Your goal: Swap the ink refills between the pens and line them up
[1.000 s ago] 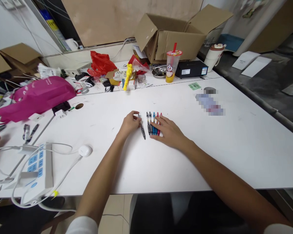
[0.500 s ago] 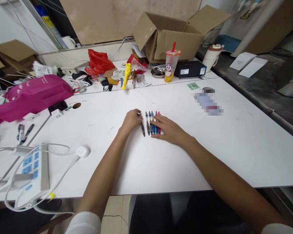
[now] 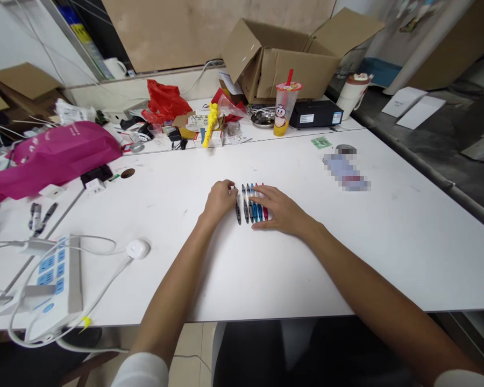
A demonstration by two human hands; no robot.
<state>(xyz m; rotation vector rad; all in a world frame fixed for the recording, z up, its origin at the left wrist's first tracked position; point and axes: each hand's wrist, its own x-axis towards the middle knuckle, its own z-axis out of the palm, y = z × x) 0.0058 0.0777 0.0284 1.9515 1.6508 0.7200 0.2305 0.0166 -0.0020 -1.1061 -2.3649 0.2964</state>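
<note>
Several click pens lie side by side on the white table (image 3: 234,274), pointing away from me. My left hand (image 3: 220,203) pinches the upper part of the leftmost black pen (image 3: 238,214), which is a little apart from the others. To its right come two more black pens (image 3: 246,212), then blue pens (image 3: 255,210) and a pink one (image 3: 265,213). My right hand (image 3: 284,212) rests over the right part of the row, fingers stretched across the pens and thumb apart near their lower ends. Its fingers partly hide the blue and pink pens.
A power strip (image 3: 60,279) with white cables lies at left, beside a magenta bag (image 3: 64,156). Along the back stand a drink cup (image 3: 285,107), a black box (image 3: 315,114) and an open carton (image 3: 290,70). A blurred-out item (image 3: 347,172) lies at right.
The leftmost black pen and my left hand have shifted slightly right, closer to the row. My right hand stays over the pens, its fingers moved a little.
</note>
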